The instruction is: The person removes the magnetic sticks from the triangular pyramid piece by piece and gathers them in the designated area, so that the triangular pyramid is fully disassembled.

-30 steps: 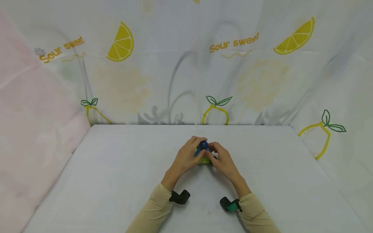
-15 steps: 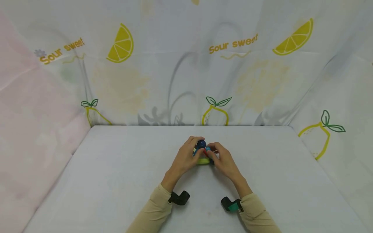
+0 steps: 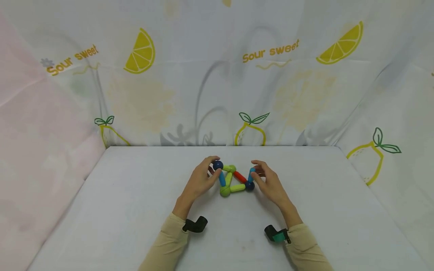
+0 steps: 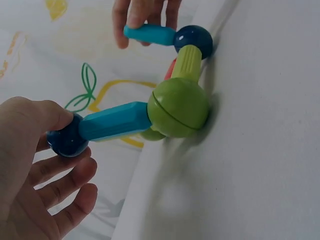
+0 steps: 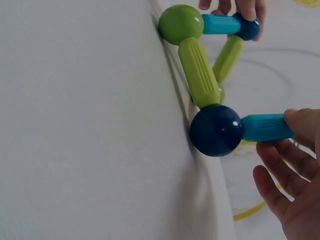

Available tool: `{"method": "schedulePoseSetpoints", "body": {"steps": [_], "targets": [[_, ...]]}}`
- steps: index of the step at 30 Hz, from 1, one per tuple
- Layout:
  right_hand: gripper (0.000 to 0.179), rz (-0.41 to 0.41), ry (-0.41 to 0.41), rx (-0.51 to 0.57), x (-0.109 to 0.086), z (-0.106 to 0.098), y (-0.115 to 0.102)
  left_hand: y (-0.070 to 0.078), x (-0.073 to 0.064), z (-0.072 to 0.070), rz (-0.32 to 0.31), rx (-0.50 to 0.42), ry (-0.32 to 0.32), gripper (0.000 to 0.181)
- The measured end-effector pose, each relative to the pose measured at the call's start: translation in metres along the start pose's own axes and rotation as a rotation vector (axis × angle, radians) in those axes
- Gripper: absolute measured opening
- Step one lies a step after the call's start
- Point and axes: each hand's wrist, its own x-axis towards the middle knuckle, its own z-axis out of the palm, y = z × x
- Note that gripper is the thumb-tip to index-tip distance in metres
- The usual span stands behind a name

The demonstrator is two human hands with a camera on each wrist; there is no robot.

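Note:
A magnetic rod-and-ball frame stands on the table between my hands. Its base joins a front green ball [image 3: 225,191], a rear green ball [image 3: 232,168] and a right navy ball [image 5: 216,130] by two green rods and a red rod [image 3: 240,176]. From the front green ball a blue rod [image 4: 116,121] leans up to the upper navy ball [image 4: 68,136], which my left hand [image 3: 200,178] pinches between thumb and fingers. Another green rod [image 5: 229,57] ties that ball to the rear one. My right hand [image 3: 271,184] pinches the free end of a second blue rod [image 5: 267,127] rising from the right navy ball.
The white tabletop [image 3: 135,210] spreads around both arms. A lemon-printed cloth [image 3: 217,86] hangs behind its far edge. A black camera [image 3: 196,224] is strapped to the left wrist, and another black camera [image 3: 276,234] to the right one.
My hands have drawn apart from close together. The left went left with the upper navy ball, and the right went right with the blue rod, leaving the frame between them exposed.

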Motion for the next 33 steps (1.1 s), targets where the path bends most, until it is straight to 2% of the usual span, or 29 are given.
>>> {"method": "schedulePoseSetpoints", "body": {"steps": [5, 18, 22, 25, 29, 31, 33], "targets": [[0.028, 0.033, -0.047, 0.0, -0.001, -0.012, 0.006, -0.011, -0.002, -0.005, -0.018, -0.004, -0.026, 0.035], [0.026, 0.164, -0.145, -0.061, -0.009, -0.04, 0.025, -0.033, -0.007, -0.012, -0.034, 0.018, -0.093, 0.032], [0.023, 0.173, -0.185, -0.092, -0.012, -0.046, 0.034, -0.039, -0.012, -0.016, -0.049, 0.014, -0.146, 0.032], [0.02, 0.177, -0.241, -0.114, -0.014, -0.05, 0.039, -0.044, -0.016, -0.017, -0.063, 0.006, -0.197, 0.031], [0.017, 0.2, -0.309, -0.115, -0.016, -0.051, 0.042, -0.049, -0.018, -0.017, -0.069, -0.012, -0.236, 0.03], [0.016, 0.202, -0.32, -0.111, -0.016, -0.051, 0.043, -0.051, -0.019, -0.016, -0.057, -0.009, -0.243, 0.03], [0.016, 0.191, -0.292, -0.117, -0.016, -0.049, 0.042, -0.052, -0.02, -0.016, -0.044, -0.011, -0.245, 0.03]]}}
